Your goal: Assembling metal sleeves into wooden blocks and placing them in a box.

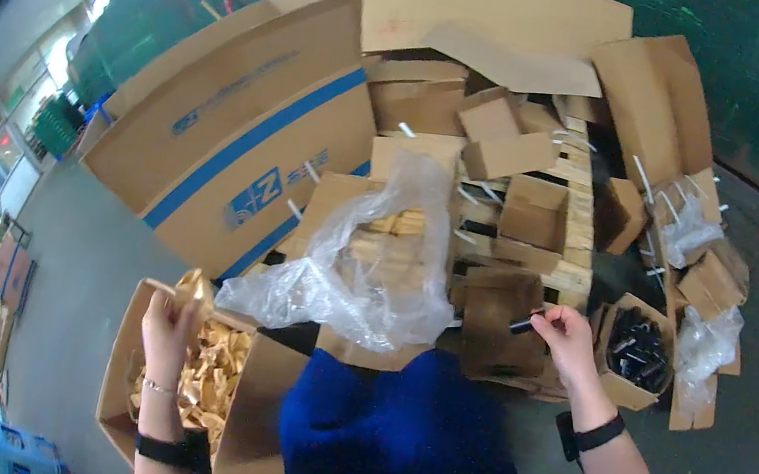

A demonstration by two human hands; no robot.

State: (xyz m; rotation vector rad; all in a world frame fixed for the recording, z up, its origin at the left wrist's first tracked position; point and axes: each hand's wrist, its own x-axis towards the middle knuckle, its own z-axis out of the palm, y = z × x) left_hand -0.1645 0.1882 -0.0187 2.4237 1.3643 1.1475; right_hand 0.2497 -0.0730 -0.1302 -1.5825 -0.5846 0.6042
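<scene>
At the left, my left hand point(167, 330) is closed on a crumpled piece of brown paper point(194, 290). It is raised over the rim of an open cardboard box point(117, 364) filled with more crumpled brown paper point(214, 381). Pinched in the fingertips of my right hand point(570, 344) is a small black cylinder point(521, 326), whose exact kind I cannot make out. It hangs above an open brown carton point(499, 309). Right of that hand stands a small carton point(633, 392) full of similar black cylindrical pieces point(636, 349).
Ahead is a wooden pallet point(576, 262) with several open cartons point(534, 212) on it. Clear plastic film point(340, 286) drapes over cardboard in the middle. A large blue-striped cardboard sheet point(256, 129) leans at the left; flattened cardboard and plastic bags point(708, 341) lie at the right.
</scene>
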